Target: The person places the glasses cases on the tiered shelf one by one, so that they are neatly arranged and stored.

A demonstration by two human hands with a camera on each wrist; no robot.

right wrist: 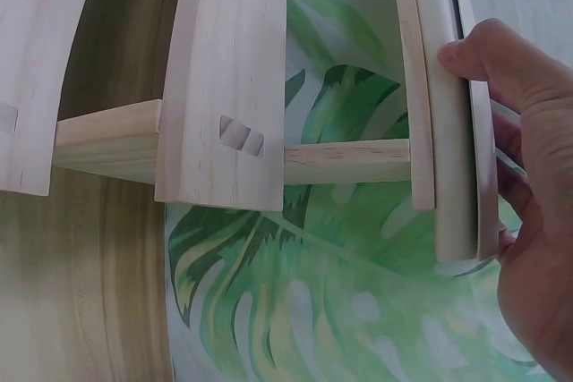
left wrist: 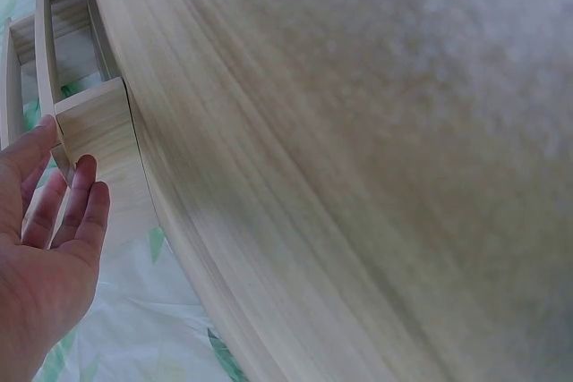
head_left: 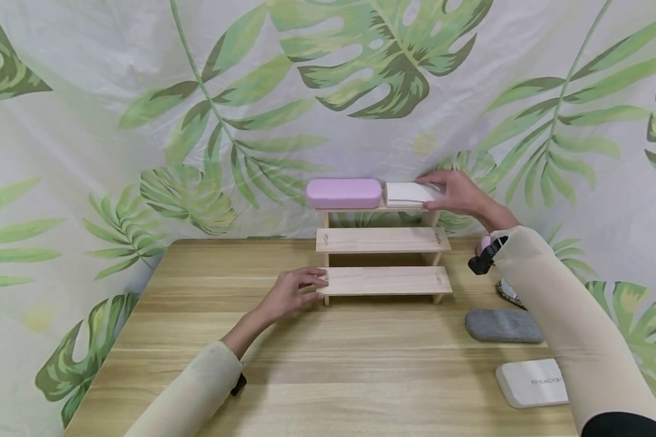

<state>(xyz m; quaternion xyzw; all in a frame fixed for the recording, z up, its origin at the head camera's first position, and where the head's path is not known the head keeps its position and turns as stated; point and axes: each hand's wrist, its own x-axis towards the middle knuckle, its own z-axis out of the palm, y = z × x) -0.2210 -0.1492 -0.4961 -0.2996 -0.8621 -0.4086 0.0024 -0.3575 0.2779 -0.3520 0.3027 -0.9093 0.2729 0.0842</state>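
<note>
A three-step wooden rack (head_left: 381, 240) stands at the back of the table. On its top step lie a pink case (head_left: 343, 193) and, to its right, a white case (head_left: 409, 194). My right hand (head_left: 452, 192) grips the white case (right wrist: 458, 131) at its right end, thumb on one face and fingers curled round the other. My left hand (head_left: 295, 292) rests with straight fingers against the left end of the rack's bottom step (left wrist: 97, 128), thumb on top.
A grey case (head_left: 503, 325) and a white case with small print (head_left: 531, 382) lie on the wooden table (head_left: 317, 364) at the front right. Another patterned object (head_left: 506, 291) shows partly behind my right forearm. A leaf-print cloth (head_left: 197, 121) hangs behind the table.
</note>
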